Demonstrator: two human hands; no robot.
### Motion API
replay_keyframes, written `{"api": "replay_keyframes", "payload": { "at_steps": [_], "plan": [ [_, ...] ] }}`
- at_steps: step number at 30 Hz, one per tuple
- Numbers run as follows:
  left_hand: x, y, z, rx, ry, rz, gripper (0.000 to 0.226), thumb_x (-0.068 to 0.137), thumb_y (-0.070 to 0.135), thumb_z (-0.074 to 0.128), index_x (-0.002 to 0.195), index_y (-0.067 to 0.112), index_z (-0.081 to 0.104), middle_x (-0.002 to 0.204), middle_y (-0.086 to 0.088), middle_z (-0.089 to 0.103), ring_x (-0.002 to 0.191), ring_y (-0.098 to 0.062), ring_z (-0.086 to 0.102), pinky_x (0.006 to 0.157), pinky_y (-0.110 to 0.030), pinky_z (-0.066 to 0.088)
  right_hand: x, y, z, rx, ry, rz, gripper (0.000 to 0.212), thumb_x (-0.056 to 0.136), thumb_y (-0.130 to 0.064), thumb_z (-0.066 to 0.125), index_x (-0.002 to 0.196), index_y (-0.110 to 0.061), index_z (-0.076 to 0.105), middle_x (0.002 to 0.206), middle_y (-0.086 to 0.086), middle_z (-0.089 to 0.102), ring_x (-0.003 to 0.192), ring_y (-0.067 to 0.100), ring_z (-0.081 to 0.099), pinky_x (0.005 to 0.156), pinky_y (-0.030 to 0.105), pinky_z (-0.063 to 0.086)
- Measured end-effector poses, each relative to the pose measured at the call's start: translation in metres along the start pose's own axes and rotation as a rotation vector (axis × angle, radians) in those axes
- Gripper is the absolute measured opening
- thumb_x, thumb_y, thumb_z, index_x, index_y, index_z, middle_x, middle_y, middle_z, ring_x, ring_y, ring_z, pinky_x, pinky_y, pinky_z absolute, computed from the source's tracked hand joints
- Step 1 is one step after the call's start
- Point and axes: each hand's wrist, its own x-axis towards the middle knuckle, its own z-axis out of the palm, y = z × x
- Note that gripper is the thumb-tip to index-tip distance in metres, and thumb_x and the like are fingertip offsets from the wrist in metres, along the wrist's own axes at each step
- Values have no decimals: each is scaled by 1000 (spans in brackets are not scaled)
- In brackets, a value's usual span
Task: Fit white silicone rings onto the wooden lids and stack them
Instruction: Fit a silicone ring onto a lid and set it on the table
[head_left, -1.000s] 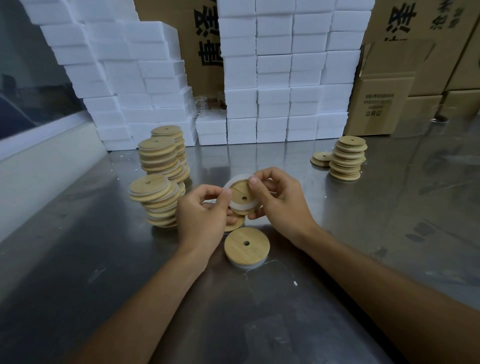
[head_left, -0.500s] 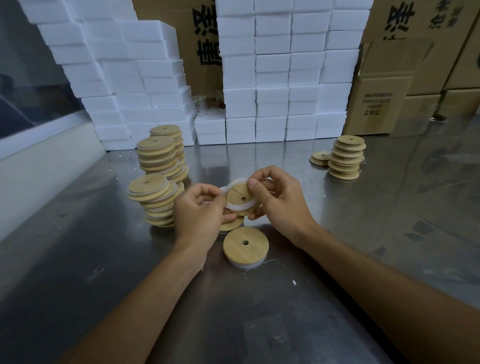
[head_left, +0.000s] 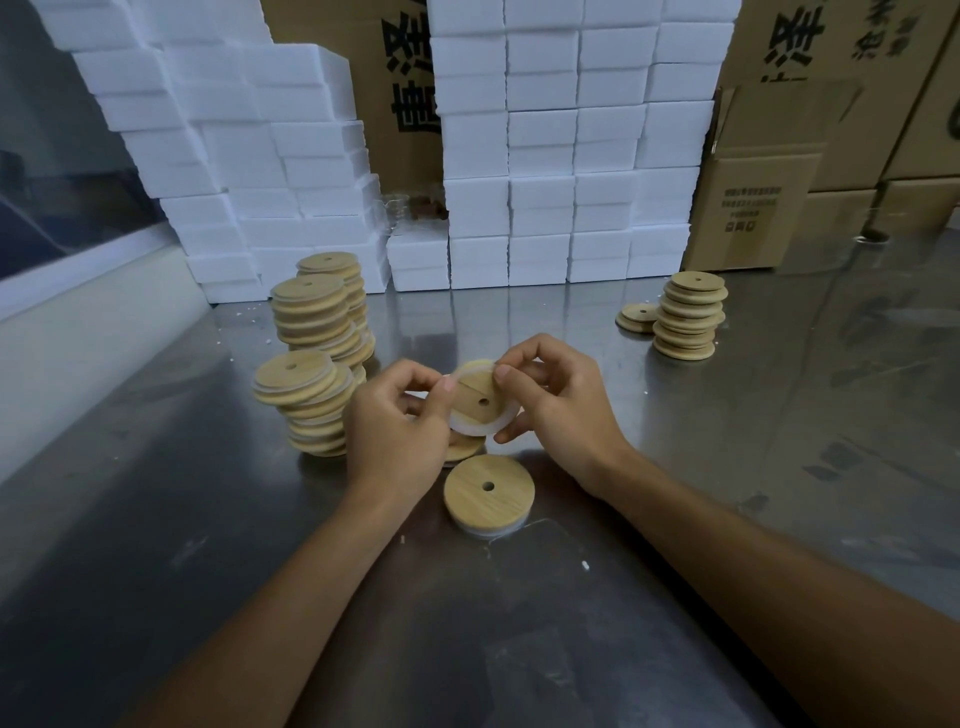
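Both hands hold one round wooden lid (head_left: 477, 399) tilted toward me above the table, with a white silicone ring (head_left: 480, 428) around its rim. My left hand (head_left: 397, 423) pinches the lid's left edge. My right hand (head_left: 558, 402) grips its right side, thumb on the face. Below them a finished lid with a ring (head_left: 488, 493) lies flat on the steel table (head_left: 675, 467). Another lid (head_left: 465, 448) lies partly hidden under my left hand. Leaning stacks of ringed lids (head_left: 306, 395) stand at the left.
A stack of bare wooden lids (head_left: 688, 317) and a low pile of lids (head_left: 640, 316) sit at the right rear. White foam boxes (head_left: 540, 156) and cardboard cartons (head_left: 779, 182) line the back. A white ledge (head_left: 78, 332) borders the left.
The lid has turned in my hands and now faces me more fully, its centre hole showing. The ring sits lower round the rim. Both hands stay in nearly the same place.
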Motion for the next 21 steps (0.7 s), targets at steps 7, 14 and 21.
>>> {"api": "replay_keyframes", "payload": {
  "at_steps": [7, 14, 21],
  "plan": [
    [-2, -3, 1, 121, -20, 97, 24, 89, 9, 65, 69, 21, 60, 69, -1, 67, 68, -22, 70, 62, -50, 59, 3, 3, -2, 41, 62, 81, 9, 93, -5, 64, 84, -5, 64, 69, 2, 71, 62, 11, 67, 51, 25, 53],
    [-8, 3, 4, 167, -33, 151, 13, 83, 8, 69, 80, 16, 60, 64, 11, 63, 65, 0, 62, 58, -8, 45, 5, 3, -4, 11, 80, 23, 9, 91, 1, 63, 84, -3, 64, 70, 3, 69, 60, 1, 64, 56, 14, 48],
    [-5, 6, -2, 221, -199, 226, 20, 95, 31, 60, 91, 14, 69, 74, 0, 66, 73, -16, 64, 67, -44, 52, 1, -1, 4, -96, -13, -145, 6, 89, 3, 65, 86, -2, 67, 84, 21, 71, 80, 33, 70, 75, 45, 57]
  ]
}}
